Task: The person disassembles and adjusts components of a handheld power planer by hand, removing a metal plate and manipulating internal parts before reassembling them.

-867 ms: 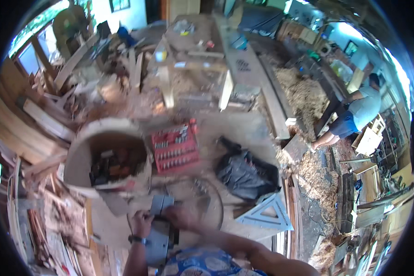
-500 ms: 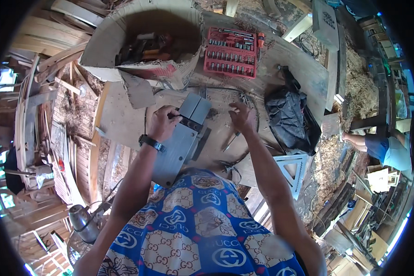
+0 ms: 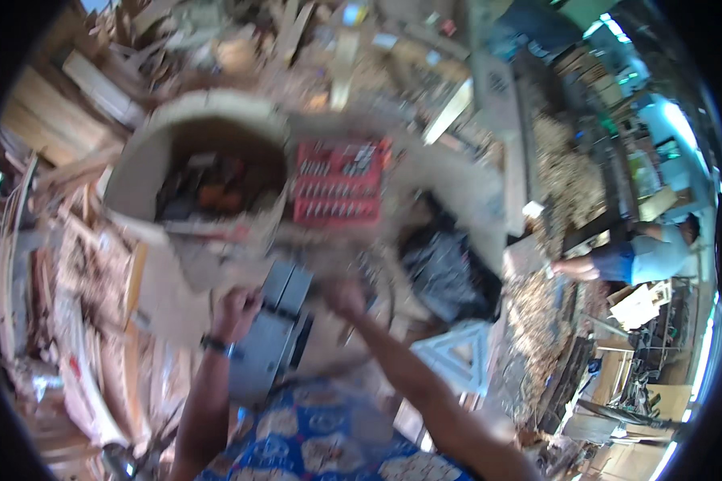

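A grey electric planer (image 3: 261, 353) lies with its flat metal sole up in front of me, with a dark gap across it near the far end. My left hand (image 3: 235, 313) is closed at the planer's left edge beside that gap; what its fingers hold, if anything, is too blurred to make out. To the right of the planer's far end is my right hand (image 3: 345, 298), its fingers smeared by motion. A red socket set case (image 3: 337, 210) lies open beyond the hands, with rows of sockets in it.
At the far left a torn cardboard box (image 3: 196, 104) holds tools. A black bag (image 3: 449, 268) and a pale triangular square (image 3: 449, 353) lie to the right. Wood shavings (image 3: 565, 168) cover the floor there. Another person (image 3: 654, 252) is at the far right.
My view has shifted, so the bench appears lower and further left. My right hand has moved left, nearer the planer. My left hand remains at the planer's edge.
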`<state>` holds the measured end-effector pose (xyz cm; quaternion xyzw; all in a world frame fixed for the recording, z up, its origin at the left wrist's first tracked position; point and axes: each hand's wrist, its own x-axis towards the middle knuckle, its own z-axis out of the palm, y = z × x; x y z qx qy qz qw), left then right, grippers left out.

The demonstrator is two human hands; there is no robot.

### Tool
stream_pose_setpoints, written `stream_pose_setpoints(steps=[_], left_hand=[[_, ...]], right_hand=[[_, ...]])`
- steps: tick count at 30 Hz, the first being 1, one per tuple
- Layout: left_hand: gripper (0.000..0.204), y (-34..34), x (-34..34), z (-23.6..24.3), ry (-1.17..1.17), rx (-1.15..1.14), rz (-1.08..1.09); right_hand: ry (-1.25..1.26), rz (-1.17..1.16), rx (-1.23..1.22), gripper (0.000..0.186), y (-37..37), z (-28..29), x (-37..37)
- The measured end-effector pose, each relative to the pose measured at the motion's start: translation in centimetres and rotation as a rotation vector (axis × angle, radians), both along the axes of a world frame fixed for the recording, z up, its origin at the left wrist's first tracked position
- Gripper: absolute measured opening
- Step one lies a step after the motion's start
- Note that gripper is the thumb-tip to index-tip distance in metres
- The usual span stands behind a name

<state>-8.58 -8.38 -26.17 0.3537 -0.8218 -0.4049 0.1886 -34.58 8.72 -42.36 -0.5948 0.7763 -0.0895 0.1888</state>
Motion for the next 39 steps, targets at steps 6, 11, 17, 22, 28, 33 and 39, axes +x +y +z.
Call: stream_pose_setpoints(steps=[6,11,17,22,28,33,39], left_hand=[[0.016,1.5,0.8,3.0,-0.108,0.196,0.113],[0.017,1.1,0.2,2.2,0.002,0.199,0.056],[0.023,1.1,-1.2,5.3,-0.061,0.198,0.158],[0.020,1.0,0.0,2.4,0.027,0.164,0.116],[0.010,0.4,0.1,2.9,-0.128,0.179,0.001],[0.013,0.5,0.4,3.9,0.002,0.008,-0.059],[0.014,1.0,-0.7,5.4,-0.092,0.120,0.067]], right_hand=[[-0.212,-0.060,-0.240,0.025,0.5,9.3,1.8],[-0.131,0.012,-0.217,0.020,-0.2,10.0,0.9],[-0.187,0.053,-0.296,0.021,-0.1,9.5,1.1],[-0.064,0.110,-0.152,0.025,0.3,9.6,1.4],[-0.220,-0.103,-0.181,0.018,0.0,9.2,1.4],[-0.673,-0.255,-0.253,0.018,-1.6,18.7,4.3],[-0.655,0.025,-0.186,0.020,-4.2,22.1,5.5]])
